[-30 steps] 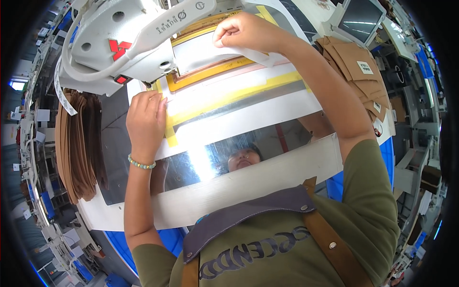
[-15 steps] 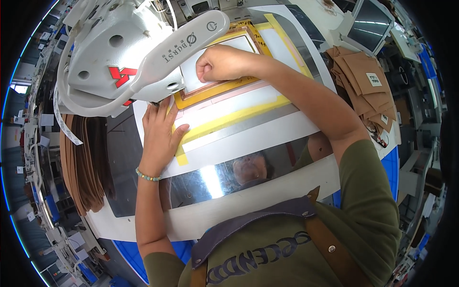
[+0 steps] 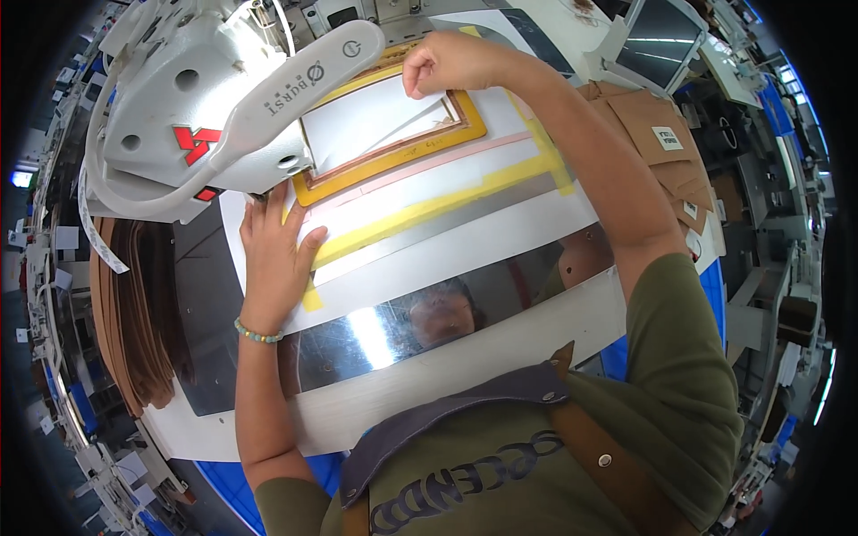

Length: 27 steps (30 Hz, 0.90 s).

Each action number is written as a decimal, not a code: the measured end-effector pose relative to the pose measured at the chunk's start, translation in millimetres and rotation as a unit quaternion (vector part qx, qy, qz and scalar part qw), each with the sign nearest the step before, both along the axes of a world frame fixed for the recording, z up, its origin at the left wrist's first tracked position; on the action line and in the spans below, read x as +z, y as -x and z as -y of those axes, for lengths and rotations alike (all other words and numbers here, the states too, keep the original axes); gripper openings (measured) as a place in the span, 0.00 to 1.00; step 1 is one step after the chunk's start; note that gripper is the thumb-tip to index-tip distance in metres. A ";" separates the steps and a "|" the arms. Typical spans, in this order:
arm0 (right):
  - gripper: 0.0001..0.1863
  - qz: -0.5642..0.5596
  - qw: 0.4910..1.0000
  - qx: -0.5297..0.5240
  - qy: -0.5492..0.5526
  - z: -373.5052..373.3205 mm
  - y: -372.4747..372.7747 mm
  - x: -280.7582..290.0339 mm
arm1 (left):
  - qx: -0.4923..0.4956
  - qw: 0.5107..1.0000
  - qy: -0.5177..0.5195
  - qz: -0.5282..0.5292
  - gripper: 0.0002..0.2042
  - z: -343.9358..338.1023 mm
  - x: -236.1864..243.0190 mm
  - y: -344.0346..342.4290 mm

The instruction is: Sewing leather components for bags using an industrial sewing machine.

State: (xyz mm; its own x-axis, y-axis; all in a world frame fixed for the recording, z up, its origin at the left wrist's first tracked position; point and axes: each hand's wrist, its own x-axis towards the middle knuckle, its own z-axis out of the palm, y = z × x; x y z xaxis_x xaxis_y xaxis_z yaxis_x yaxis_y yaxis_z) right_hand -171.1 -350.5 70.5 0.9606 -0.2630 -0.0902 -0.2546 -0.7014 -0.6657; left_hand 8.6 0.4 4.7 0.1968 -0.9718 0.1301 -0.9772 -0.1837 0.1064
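Frame (image 3: 384,163) beside machine (image 3: 206,116), right hand (image 3: 460,64) over its far right part

White paper (image 3: 344,129) inside the brown-lined window of the yellow frame, with a slanting edge across its right half, rising toward the right hand. Thumb and fingers of that hand curled closely together, forearm reaching in from the right over the yellow-taped margin. Contact between fingertips and paper impossible to judge; no telling between a pinch on the paper's edge and a bare closed fist.

Left hand (image 3: 279,259) palm down at the left margin of the white base sheet (image 3: 447,253), loose and flat, fingers pointing away, thumb out to the side. Fingertips just below the machine, right by the frame's near left corner; touch with the frame unclear. Beaded bracelet (image 3: 259,332) on the wrist.

On the near side of the frame, in order: pink strip (image 3: 429,168), yellow tape (image 3: 402,221), grey band (image 3: 500,195), bare base sheet, then shiny metal plate (image 3: 322,357) with bright glare and a reflection.

At far left, a stack of brown pieces (image 3: 134,304), with a white strip (image 3: 105,246) hanging from the machine above. To the right, overlapping brown panels (image 3: 648,125) with white labels, near a screen (image 3: 666,45). At the lower edge, dark apron (image 3: 447,406) over green shirt (image 3: 675,357).
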 end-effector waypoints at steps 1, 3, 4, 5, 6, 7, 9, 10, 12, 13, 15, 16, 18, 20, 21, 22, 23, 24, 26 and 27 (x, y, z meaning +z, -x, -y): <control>0.06 -0.027 0.999 0.009 0.035 -1.0 3.7 -0.3 | 0.004 1.000 0.005 -0.004 0.25 -0.4 -0.4 0.1; 0.04 -0.059 0.995 0.025 0.079 -3.0 11.4 -1.2 | 0.005 1.000 0.014 -0.013 0.24 0.6 -0.3 2.6; 0.04 -0.061 0.995 0.024 0.081 -5.8 14.7 -0.9 | 0.006 1.000 0.019 -0.019 0.24 0.9 0.2 3.1; 0.03 -0.066 0.995 0.020 0.079 -8.5 17.3 -0.8 | 0.005 1.000 0.021 -0.020 0.24 1.0 -0.3 3.1; 0.03 -0.070 0.994 0.017 0.077 -9.6 19.1 -0.9 | 0.003 1.000 0.016 -0.016 0.24 0.8 -0.6 2.9; 0.03 -0.071 0.994 0.016 0.078 -9.5 19.8 -1.2 | 0.001 1.000 0.010 -0.010 0.25 0.5 -0.4 2.5; 0.02 -0.072 0.994 0.032 0.081 -9.2 20.0 -1.2 | -0.005 1.000 0.010 -0.004 0.25 -0.1 0.2 1.6; 0.02 -0.073 0.993 0.031 0.082 -9.7 20.2 -0.2 | -0.009 1.000 0.009 0.003 0.25 -0.1 0.2 1.8; 0.01 -0.084 0.992 0.032 0.083 -10.8 20.5 1.5 | -0.011 1.000 0.007 0.004 0.25 0.3 1.8 2.2; 0.01 -0.085 0.992 0.031 0.083 -10.5 20.2 1.6 | -0.012 1.000 0.003 0.006 0.26 0.4 3.1 2.3; 0.01 -0.098 0.991 0.039 0.081 -9.8 19.9 1.6 | -0.013 1.000 0.002 0.005 0.26 0.6 4.2 3.0; 0.01 -0.099 0.991 0.038 0.081 -10.5 19.7 2.6 | -0.013 1.000 0.000 0.006 0.26 0.3 4.4 2.9; 0.01 -0.107 0.989 0.049 0.089 -11.5 19.4 4.8 | -0.014 1.000 0.003 0.010 0.26 0.3 3.3 1.7; 0.02 -0.115 0.988 0.048 0.096 -13.6 18.2 6.2 | -0.015 1.000 0.006 0.015 0.26 0.3 1.8 0.8; 0.02 -0.123 0.986 0.047 0.103 -15.0 17.7 6.7 | -0.015 1.000 0.008 0.016 0.26 0.3 1.0 0.6; 0.02 -0.123 0.986 0.046 0.103 -17.2 18.0 8.1 | -0.016 1.000 0.010 0.015 0.26 0.6 0.5 0.7; 0.02 -0.127 0.984 0.039 0.115 -20.2 18.6 9.5 | -0.016 1.000 0.010 0.015 0.26 0.6 0.7 0.7; 0.02 -0.131 0.983 0.032 0.127 -22.2 18.7 10.0 | -0.015 1.000 0.006 0.017 0.26 0.4 1.5 0.8; 0.03 -0.128 0.981 0.034 0.145 -24.4 17.4 7.3 | -0.013 1.000 0.001 0.019 0.26 -0.6 1.6 0.3; 0.04 -0.124 0.978 0.037 0.162 -25.3 16.7 5.4 | -0.012 1.000 0.001 0.023 0.26 -1.5 0.4 -0.3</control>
